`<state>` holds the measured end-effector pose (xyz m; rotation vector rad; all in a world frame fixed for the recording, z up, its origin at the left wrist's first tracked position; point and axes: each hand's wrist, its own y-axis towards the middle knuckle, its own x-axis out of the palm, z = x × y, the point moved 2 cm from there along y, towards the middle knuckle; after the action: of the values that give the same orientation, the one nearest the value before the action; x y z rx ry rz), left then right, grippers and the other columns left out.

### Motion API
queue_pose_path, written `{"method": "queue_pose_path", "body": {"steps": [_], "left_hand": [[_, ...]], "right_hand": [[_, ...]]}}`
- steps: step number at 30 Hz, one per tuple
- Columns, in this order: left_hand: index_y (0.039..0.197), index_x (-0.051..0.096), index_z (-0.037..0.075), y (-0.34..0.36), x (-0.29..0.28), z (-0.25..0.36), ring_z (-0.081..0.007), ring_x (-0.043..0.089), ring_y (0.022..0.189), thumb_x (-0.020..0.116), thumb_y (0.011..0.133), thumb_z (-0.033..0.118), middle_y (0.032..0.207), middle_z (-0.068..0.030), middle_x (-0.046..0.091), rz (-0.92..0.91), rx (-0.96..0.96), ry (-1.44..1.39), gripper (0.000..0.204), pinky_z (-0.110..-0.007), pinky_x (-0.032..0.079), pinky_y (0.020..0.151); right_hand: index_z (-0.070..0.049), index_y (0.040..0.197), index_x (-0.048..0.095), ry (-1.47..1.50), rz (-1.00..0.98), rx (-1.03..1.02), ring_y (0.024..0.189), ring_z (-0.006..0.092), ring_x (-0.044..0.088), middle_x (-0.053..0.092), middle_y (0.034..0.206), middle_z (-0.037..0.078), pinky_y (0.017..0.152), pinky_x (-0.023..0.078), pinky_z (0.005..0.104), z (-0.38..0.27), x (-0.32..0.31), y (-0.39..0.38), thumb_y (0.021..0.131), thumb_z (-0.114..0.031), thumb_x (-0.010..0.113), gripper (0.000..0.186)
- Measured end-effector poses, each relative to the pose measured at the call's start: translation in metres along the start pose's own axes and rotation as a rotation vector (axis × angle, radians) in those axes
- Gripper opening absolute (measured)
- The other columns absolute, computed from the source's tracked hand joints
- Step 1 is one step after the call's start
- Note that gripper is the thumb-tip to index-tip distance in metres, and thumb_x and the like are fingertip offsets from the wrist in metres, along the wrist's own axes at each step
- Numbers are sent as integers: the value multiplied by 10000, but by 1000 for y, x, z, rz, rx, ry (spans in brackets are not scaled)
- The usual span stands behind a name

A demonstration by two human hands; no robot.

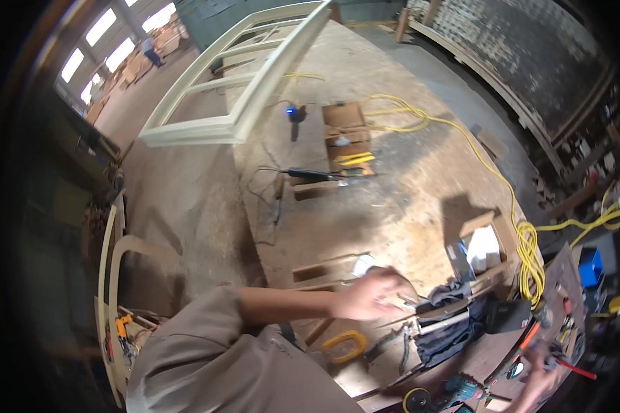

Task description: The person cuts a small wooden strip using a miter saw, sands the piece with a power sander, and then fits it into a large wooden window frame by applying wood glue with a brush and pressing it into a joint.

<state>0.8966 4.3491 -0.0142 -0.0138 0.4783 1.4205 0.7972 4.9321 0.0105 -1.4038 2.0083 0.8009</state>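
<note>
My left hand (370, 294) reaches across the bench with its fingers curled. Whatever lies between the fingertips is small and blurred. Just beyond it is a dark cloth tool bag (451, 337) with a pale strip of wood (444, 323) lying over it. Down at the lower right, my right hand (541, 377) is closed round a thin red stick (577, 370), one end of which juts out to the right. Close by that hand are an orange-tipped tool (529, 336) and a teal power drill (461, 389).
A pale wooden frame (238, 127) lies at the far end of the plywood bench (406, 206). Cardboard boxes (344, 117) and a black pen-like tool (310, 174) rest mid-bench. Yellow cord (528, 265) coils along the right edge. Yellow tape (344, 346) lies near my body.
</note>
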Motion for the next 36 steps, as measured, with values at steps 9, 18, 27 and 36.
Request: {"method": "queue_pose_path", "body": {"steps": [9, 18, 27, 36], "left_hand": [[1086, 665, 48, -64, -144, 11, -264, 693, 868, 815, 617, 258, 957, -97, 695, 285, -12, 226, 535, -378, 566, 731], [1167, 598, 62, -228, -444, -59, -154, 650, 906, 896, 637, 219, 998, -74, 662, 607, -11, -45, 628, -287, 522, 819], [1204, 570, 61, -318, -649, -80, -116, 608, 1022, 872, 667, 91, 1145, -34, 631, 955, -125, -21, 617, -267, 494, 912], [1158, 584, 60, -325, -802, -144, -191, 630, 1043, 870, 658, 117, 1155, -80, 633, 990, -153, 370, 579, -317, 511, 912]], "right_hand": [[10, 1187, 542, 321, -497, -859, 1080, 263, 577, 589, 1151, 147, 966, 455, 395, -501, 260, -265, 650, 33, 756, 578], [39, 1244, 539, 861, -982, -426, 1061, 216, 621, 636, 1215, 145, 930, 484, 340, -690, 468, -373, 969, -311, 587, 448], [64, 1221, 573, 1122, -1331, 48, 994, 215, 662, 670, 1127, 122, 915, 530, 345, -933, 650, -432, 989, -76, 511, 278], [18, 1125, 625, 1198, -1263, -159, 866, 146, 651, 682, 1012, 69, 792, 524, 279, -1085, 799, -431, 969, -20, 543, 180]]}}
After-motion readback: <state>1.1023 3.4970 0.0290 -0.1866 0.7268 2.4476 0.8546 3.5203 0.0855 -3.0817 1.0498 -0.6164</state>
